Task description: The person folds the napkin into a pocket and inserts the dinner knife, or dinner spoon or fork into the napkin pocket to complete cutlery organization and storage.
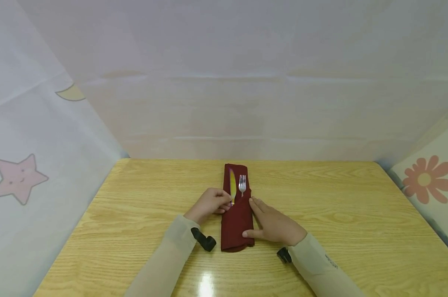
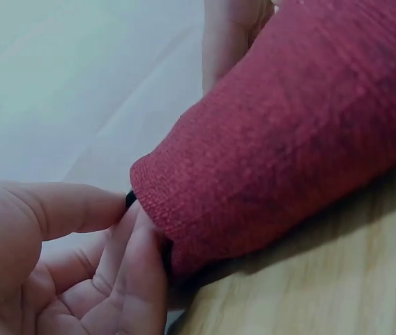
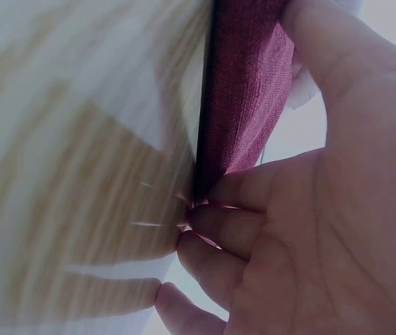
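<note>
A dark red cloth napkin [image 1: 237, 225], folded into a long narrow pocket, lies lengthwise in the middle of the table. From its opening show a table knife [image 1: 233, 185], its blade shining yellow, and to the right of it a silver fork [image 1: 242, 182], tines pointing away from me. Their handles are hidden in the cloth. At the left edge of the pocket's opening, my left hand [image 1: 211, 203] pinches the napkin [image 2: 268, 139] between thumb and fingers, beside the knife. My right hand [image 1: 277, 225] rests along the right edge, fingers extended and thumb [image 1: 251, 234] on the cloth.
The wooden table [image 1: 153, 177] reaches back to a pale fabric wall [image 1: 224, 115]. Side panels carry a pink star [image 1: 17, 179] on the left and a flower [image 1: 428, 179] on the right. Black wrist mounts [image 1: 205, 240] sit at both cuffs.
</note>
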The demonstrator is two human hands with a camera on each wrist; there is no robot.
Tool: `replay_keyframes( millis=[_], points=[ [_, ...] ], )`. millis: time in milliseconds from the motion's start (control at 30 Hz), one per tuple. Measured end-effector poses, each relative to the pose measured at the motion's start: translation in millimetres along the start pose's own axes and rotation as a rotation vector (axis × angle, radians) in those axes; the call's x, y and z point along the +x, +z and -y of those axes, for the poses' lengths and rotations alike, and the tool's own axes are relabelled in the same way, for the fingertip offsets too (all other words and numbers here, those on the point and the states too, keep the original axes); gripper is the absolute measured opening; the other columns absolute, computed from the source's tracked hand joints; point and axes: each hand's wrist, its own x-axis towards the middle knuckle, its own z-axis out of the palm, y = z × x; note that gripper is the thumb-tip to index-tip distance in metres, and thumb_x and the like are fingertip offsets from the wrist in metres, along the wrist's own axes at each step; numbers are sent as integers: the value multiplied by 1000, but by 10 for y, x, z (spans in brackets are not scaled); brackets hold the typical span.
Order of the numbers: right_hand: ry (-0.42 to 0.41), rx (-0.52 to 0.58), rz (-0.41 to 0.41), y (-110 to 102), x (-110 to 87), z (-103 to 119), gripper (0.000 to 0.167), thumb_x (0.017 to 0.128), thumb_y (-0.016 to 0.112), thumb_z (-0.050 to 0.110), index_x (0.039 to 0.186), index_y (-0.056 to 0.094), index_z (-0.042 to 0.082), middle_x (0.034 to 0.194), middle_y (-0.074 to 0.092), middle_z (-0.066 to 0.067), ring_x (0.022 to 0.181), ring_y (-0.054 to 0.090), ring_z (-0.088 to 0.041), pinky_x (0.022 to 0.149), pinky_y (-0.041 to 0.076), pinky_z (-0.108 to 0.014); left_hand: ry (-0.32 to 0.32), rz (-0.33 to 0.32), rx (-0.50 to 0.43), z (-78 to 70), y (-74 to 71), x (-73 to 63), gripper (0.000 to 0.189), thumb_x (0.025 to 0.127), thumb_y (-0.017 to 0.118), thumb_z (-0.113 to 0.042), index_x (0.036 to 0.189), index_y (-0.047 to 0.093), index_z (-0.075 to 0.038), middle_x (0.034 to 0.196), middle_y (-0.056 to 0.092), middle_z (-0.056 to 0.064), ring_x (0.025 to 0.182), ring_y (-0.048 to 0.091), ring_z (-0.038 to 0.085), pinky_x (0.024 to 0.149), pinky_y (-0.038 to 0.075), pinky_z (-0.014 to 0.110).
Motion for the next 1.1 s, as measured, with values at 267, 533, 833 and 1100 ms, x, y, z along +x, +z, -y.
replay_keyframes(
  millis=[267,533,833,1100],
  points=[
    [5,5,5,-10,1,10,102,93,62,63,159,22,-4,165,20,-21,150,25,-38,117,32,-51,21,-19,35,-7,23,-11,20,102,60,-12,99,72,3,87,68,8,73,63,15,70,57,29],
    [7,8,7,-25,6,22,102,93,63,62,159,22,-5,165,21,-22,150,25,-38,117,32,-51,12,-49,62,-7,35,-2,18,99,65,-13,94,74,2,82,67,6,68,62,12,67,57,26],
    [10,-4,5,-11,1,-53,102,93,63,62,159,21,-3,165,20,-21,150,26,-37,117,32,-51,7,-4,29,-15,43,47,20,101,60,-14,101,71,3,85,66,7,71,63,13,68,57,27],
    [3,111,-5,36,-5,-168,97,95,63,57,161,19,2,166,21,-17,151,24,-34,119,29,-51,168,-100,178,-55,-87,-11,17,103,60,-16,110,67,-2,98,68,9,87,68,23,76,58,38]
  ],
)
